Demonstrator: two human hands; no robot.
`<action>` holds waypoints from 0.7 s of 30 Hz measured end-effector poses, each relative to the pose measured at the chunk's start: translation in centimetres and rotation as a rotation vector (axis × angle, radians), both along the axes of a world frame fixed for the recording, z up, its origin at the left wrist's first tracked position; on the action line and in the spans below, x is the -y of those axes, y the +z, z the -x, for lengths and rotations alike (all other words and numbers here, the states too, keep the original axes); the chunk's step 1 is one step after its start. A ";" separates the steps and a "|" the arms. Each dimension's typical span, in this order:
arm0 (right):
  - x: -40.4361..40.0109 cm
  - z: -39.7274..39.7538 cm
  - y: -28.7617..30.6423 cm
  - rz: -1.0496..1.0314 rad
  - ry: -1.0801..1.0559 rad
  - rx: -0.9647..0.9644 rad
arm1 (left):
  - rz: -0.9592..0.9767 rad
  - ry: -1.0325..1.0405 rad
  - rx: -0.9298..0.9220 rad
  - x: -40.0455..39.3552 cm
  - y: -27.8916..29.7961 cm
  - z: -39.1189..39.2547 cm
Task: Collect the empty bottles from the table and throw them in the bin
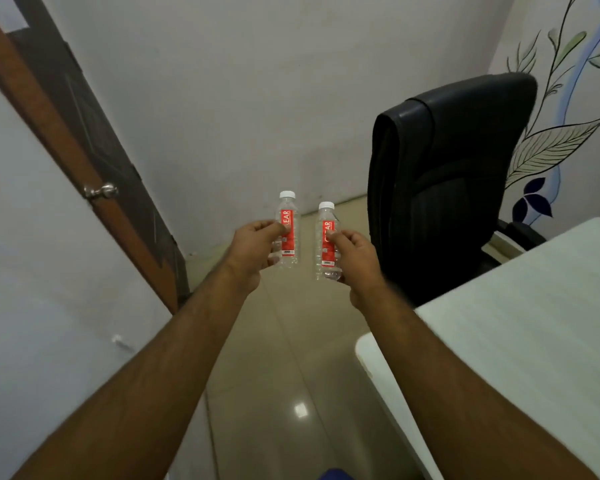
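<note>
fingers (pixel 280 229) of both hands pinch a capped clear bottle each, left hand (pixel 253 251) w/ left bottle (pixel 287 233), right hand (pixel 355 252) w/ right bottle (pixel 327 242), upright over floor, off the table (pixel 499 341); collecting looks done, next: find bin, not in view.

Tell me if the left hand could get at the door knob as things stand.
Probably not yet. The left hand is shut on the left bottle, so it has no free fingers to turn the door knob. The path toward the knob looks open, with nothing between them, but the bottle would have to go first.
</note>
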State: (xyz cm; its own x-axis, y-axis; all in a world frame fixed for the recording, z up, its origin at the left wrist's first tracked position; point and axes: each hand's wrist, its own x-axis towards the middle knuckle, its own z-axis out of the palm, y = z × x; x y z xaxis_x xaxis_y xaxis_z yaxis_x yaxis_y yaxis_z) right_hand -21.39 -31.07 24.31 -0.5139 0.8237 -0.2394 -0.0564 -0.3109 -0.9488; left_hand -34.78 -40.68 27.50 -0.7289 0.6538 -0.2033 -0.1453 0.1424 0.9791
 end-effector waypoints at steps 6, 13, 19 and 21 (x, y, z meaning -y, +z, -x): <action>-11.3 14.3 -3.7 0.053 -0.062 -0.038 | 0.062 -0.002 -0.004 -11.4 -3.4 13.7; -22.8 27.8 -4.3 0.118 -0.103 -0.004 | 0.124 0.023 0.030 -23.3 -4.1 26.3; -34.2 38.7 -5.4 0.078 -0.179 0.022 | 0.112 -0.030 0.029 -34.5 -6.2 38.3; -38.1 42.2 -6.2 0.069 -0.219 0.018 | 0.097 -0.072 0.025 -39.0 -7.1 42.3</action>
State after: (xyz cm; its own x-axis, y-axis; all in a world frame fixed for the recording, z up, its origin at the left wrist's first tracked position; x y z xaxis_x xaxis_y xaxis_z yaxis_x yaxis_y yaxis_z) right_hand -63.56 7.04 18.09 -0.3198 0.8965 -0.3066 -0.1134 -0.3575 -0.9270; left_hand -77.11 -1.67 20.42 -0.6748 0.6804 -0.2857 -0.1554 0.2475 0.9564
